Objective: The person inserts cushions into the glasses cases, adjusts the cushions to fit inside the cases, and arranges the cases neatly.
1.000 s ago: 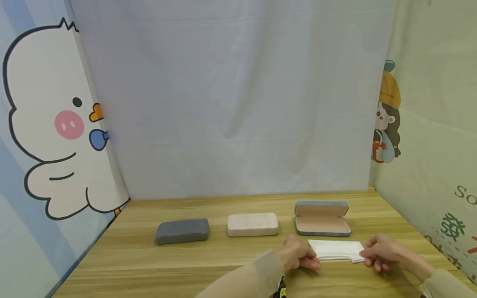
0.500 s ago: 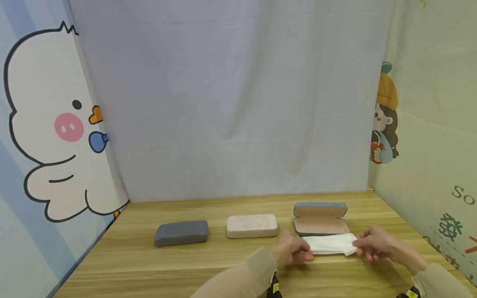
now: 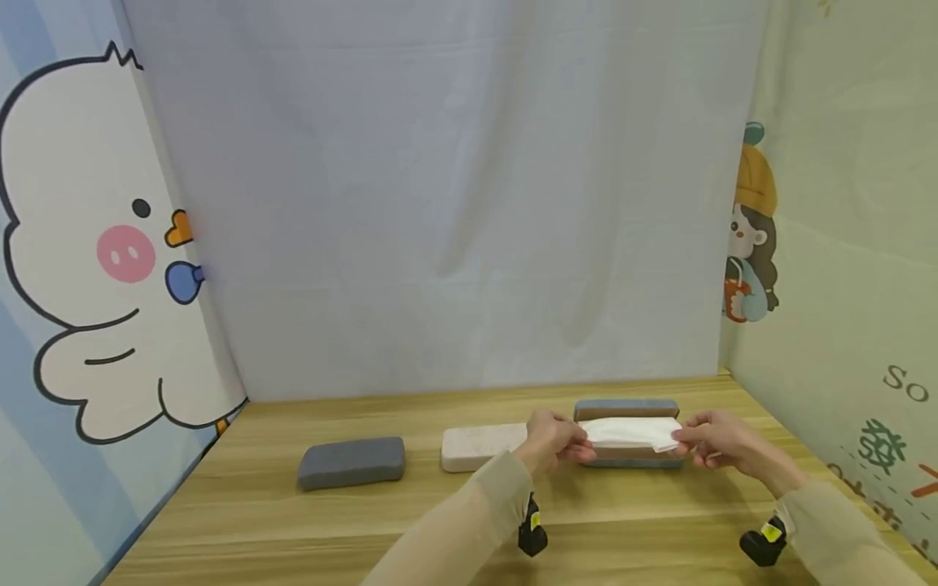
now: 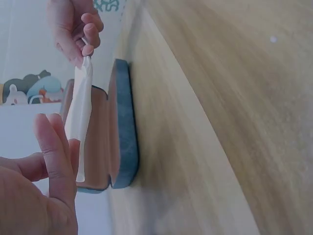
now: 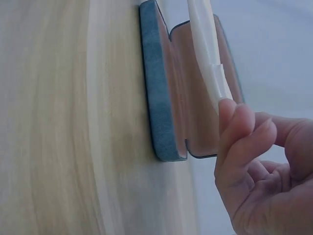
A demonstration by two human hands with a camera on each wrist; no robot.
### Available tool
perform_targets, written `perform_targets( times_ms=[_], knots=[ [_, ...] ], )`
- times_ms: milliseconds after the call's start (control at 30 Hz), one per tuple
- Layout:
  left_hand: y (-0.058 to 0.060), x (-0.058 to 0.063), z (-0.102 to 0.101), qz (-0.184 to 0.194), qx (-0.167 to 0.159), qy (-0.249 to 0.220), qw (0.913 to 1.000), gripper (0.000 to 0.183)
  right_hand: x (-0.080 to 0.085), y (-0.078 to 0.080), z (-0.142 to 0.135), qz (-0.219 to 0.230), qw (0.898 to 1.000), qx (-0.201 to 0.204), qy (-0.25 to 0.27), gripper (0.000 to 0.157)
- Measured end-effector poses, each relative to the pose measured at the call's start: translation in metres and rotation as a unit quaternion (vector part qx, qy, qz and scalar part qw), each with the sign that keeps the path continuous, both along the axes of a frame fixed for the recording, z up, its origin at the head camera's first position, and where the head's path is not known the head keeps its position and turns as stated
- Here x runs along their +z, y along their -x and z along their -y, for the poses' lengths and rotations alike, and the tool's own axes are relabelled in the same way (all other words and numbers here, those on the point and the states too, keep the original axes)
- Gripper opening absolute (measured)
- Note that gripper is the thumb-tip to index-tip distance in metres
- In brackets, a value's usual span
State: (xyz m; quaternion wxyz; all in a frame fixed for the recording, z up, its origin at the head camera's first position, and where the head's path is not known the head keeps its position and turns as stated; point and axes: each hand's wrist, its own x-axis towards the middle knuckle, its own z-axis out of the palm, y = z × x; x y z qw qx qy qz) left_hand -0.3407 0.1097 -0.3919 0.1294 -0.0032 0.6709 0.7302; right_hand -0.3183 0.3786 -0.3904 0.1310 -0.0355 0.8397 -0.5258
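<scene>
Between both hands a folded white cloth (image 3: pixel 630 432) is stretched lengthwise, held up over an open blue glasses case (image 3: pixel 636 462). My left hand (image 3: pixel 551 439) pinches its left end, and my right hand (image 3: pixel 721 443) pinches the right end, where a corner flap hangs down. In the right wrist view the blue case (image 5: pixel 161 98) stands with its lid raised, showing a tan-pink lining. The left wrist view has the cloth (image 4: pixel 80 103) running from one hand to the other in front of the lining.
A cream glasses case (image 3: pixel 479 448), closed, sits left of the blue one, partly behind the left hand. Farther left lies a closed dark grey glasses case (image 3: pixel 352 464). A pale curtain (image 3: pixel 469 203) hangs at the wooden table's back edge.
Both hands have lifted the white cloth off the table and carried it forward, from in front of the blue glasses case to above it. The cases have stayed in place.
</scene>
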Motion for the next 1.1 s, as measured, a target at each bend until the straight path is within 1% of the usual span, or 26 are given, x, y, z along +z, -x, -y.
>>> perform_targets(
  times_ms=[133, 200, 267, 367, 467, 533, 600, 667, 733, 767, 833, 867, 933, 1000, 1033, 1067, 1100],
  knots=[
    [0.007, -0.01, -0.007, 0.003, 0.025, 0.011, 0.9996, 0.013, -0.008, 0.007, 0.004, -0.003, 1.0, -0.009, 0.001, 0.016],
    [0.009, -0.017, -0.009, 0.005, 0.03, 0.024, 0.9992, 0.014, -0.013, 0.009, 0.005, 0.001, 1.0, -0.014, -0.002, 0.016],
    [0.009, -0.022, -0.01, 0.002, 0.031, 0.048, 0.9984, 0.013, -0.017, 0.011, 0.007, 0.003, 1.0, -0.02, -0.009, 0.016],
    [0.008, -0.028, -0.011, -0.018, 0.027, 0.093, 0.9951, 0.01, -0.022, 0.012, 0.009, 0.005, 0.999, -0.041, -0.021, 0.016],
    [0.009, -0.031, -0.012, -0.049, 0.024, 0.128, 0.9903, 0.016, -0.023, 0.012, 0.011, 0.0, 0.998, -0.057, -0.035, 0.014],
    [0.009, -0.032, -0.013, -0.068, 0.023, 0.15, 0.9862, 0.021, -0.024, 0.013, 0.011, -0.007, 0.997, -0.067, -0.046, 0.011],
    [0.01, -0.033, -0.015, -0.085, 0.025, 0.179, 0.9799, 0.025, -0.025, 0.013, 0.011, -0.017, 0.995, -0.072, -0.06, 0.009],
    [0.01, -0.033, -0.016, -0.1, 0.026, 0.216, 0.971, 0.029, -0.025, 0.014, 0.011, -0.032, 0.994, -0.074, -0.075, 0.007],
    [0.011, -0.034, -0.018, -0.114, 0.022, 0.254, 0.9601, 0.03, -0.026, 0.014, 0.011, -0.046, 0.992, -0.078, -0.089, 0.009],
    [0.011, -0.034, -0.019, -0.117, 0.019, 0.267, 0.9565, 0.03, -0.027, 0.014, 0.011, -0.052, 0.991, -0.081, -0.096, 0.011],
    [0.012, -0.035, -0.02, -0.123, 0.009, 0.28, 0.9521, 0.03, -0.028, 0.014, 0.01, -0.068, 0.988, -0.082, -0.11, 0.016],
    [0.012, -0.036, -0.021, -0.123, 0.006, 0.282, 0.9515, 0.028, -0.029, 0.014, 0.01, -0.073, 0.987, -0.084, -0.116, 0.019],
    [0.013, -0.038, -0.021, -0.121, -0.002, 0.27, 0.9553, 0.025, -0.028, 0.014, 0.01, -0.081, 0.985, -0.083, -0.126, 0.02],
    [0.014, -0.037, -0.018, -0.109, -0.025, 0.243, 0.9636, 0.012, -0.026, 0.013, 0.008, -0.081, 0.986, -0.071, -0.126, 0.026],
    [0.013, -0.036, -0.016, -0.101, -0.039, 0.23, 0.9671, 0.006, -0.024, 0.012, 0.005, -0.076, 0.988, -0.065, -0.122, 0.024],
    [0.013, -0.034, -0.013, -0.092, -0.054, 0.216, 0.9705, 0.008, -0.023, 0.011, 0.001, -0.069, 0.989, -0.052, -0.116, 0.021],
    [0.013, -0.033, -0.01, -0.084, -0.071, 0.203, 0.973, 0.016, -0.021, 0.011, -0.004, -0.062, 0.992, -0.037, -0.108, 0.021]
  ],
)
